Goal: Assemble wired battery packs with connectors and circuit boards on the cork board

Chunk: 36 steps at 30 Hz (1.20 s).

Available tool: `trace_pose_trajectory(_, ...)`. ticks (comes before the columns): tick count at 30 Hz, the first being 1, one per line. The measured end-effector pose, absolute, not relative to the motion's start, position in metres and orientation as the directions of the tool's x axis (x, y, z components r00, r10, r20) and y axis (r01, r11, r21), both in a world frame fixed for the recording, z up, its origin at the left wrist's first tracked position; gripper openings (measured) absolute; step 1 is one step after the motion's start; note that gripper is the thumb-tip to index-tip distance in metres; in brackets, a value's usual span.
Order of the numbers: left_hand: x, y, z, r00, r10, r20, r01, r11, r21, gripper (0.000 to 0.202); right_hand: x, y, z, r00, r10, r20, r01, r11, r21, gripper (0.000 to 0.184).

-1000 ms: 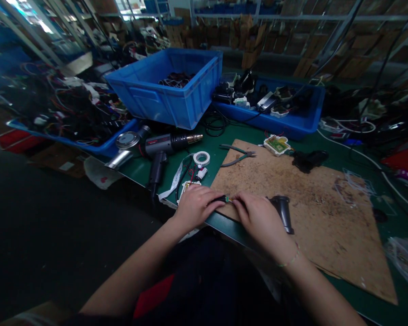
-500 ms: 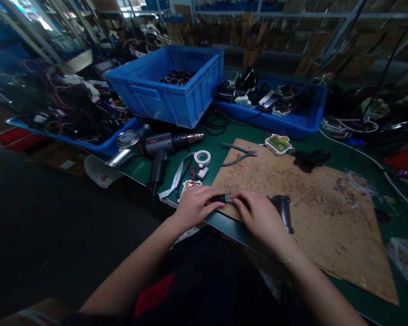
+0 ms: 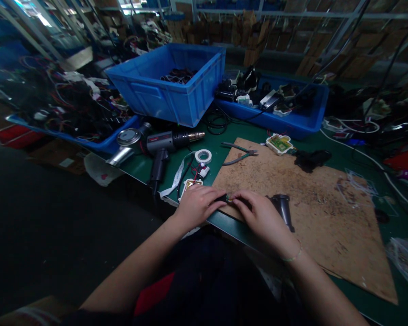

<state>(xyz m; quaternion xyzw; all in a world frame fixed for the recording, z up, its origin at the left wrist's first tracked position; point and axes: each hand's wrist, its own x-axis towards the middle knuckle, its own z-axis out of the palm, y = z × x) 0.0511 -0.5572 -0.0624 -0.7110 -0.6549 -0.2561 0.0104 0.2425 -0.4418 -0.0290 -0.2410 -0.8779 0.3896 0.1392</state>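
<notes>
My left hand (image 3: 197,204) is closed around a small black cylindrical part (image 3: 221,198), mostly covered by the fingers. A bit of green with thin wires (image 3: 230,199) sticks out of its right end. My right hand (image 3: 255,206) pinches those wires between thumb and fingertips. Just right of that hand, a dark grey plastic handle-like piece (image 3: 284,212) lies on the brown board (image 3: 326,222). Beyond my left hand sits a white-edged circuit module (image 3: 191,183) with red wires, partly hidden by the hand.
Left on the green table lie a heat gun (image 3: 161,147) and a white tape roll (image 3: 203,156). Pliers (image 3: 240,153) rest on the board's far edge, near a white-cased circuit board (image 3: 279,144). Blue bins (image 3: 163,97) stand behind; a cable (image 3: 370,158) runs along the right.
Both hands stay in nearly the same place. My left fingers have shifted slightly right along the black part, so less of it and of the green end shows.
</notes>
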Motion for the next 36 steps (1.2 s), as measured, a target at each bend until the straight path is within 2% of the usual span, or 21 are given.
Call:
trace_pose_trajectory(5, 0.0525, -0.5578, -0.0597, 0.025, 0.936, 0.352, 0.945, -0.137, 0.298, 0.031, 0.2426, -0.4420, -0.0282, -0.856, 0.515, 0.046, 0.312, 0.584, -0.749, 0.017)
trace_pose_trajectory(9, 0.0516, -0.5594, -0.0580, 0.022, 0.938, 0.346, 0.933, -0.143, 0.330, 0.029, 0.2426, -0.4450, -0.0258, -0.841, 0.540, 0.028, 0.356, 0.592, -0.723, 0.013)
trace_pose_trajectory(19, 0.0510, -0.5641, -0.0606, 0.031, 0.910, 0.414, 0.930, -0.178, 0.321, 0.029, 0.2404, -0.4451, -0.0255, -0.801, 0.599, 0.024, 0.378, 0.536, -0.755, 0.012)
trace_pose_trajectory(28, 0.0525, -0.5608, -0.0584, 0.023, 0.921, 0.390, 0.930, -0.162, 0.329, 0.030, 0.2413, -0.4417, -0.0287, -0.816, 0.576, 0.039, 0.320, 0.508, -0.800, 0.011)
trace_pose_trajectory(36, 0.0535, -0.5570, -0.0545, 0.047, 0.929, 0.366, 0.939, -0.166, 0.300, 0.029, 0.2401, -0.4428, -0.0294, -0.822, 0.565, 0.071, 0.323, 0.566, -0.759, 0.014)
